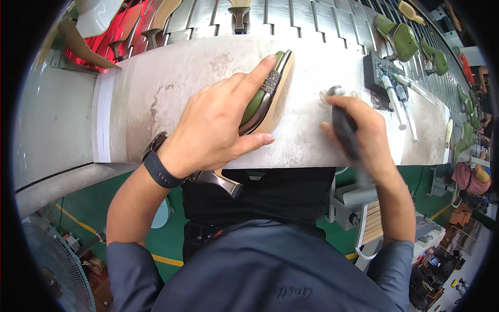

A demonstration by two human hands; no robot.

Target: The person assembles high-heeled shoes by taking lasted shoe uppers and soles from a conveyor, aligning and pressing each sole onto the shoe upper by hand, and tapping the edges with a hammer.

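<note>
A green high-heeled shoe (252,111) with a sparkly grey band and a tan sole lies on its side on the worktable, toe away from me. Pressed over its upper is my left hand (218,112), fingers spread along it and thumb reaching the sole edge. The bronze-coloured heel (221,183) sticks out past the table's front edge, below my wrist. To the right, my right hand (366,127) is wrapped round the dark handle of a hammer (347,132), partly smeared by motion. Its rounded shiny head is near the tabletop, apart from the shoe.
The pale, stained worktable (171,104) spreads before me. A dark block (375,75) and several syringe-like applicators (396,104) lie at its right. Behind runs a slatted metal conveyor (291,21) carrying shoe parts and green shoes (399,39). A fan (57,265) stands lower left.
</note>
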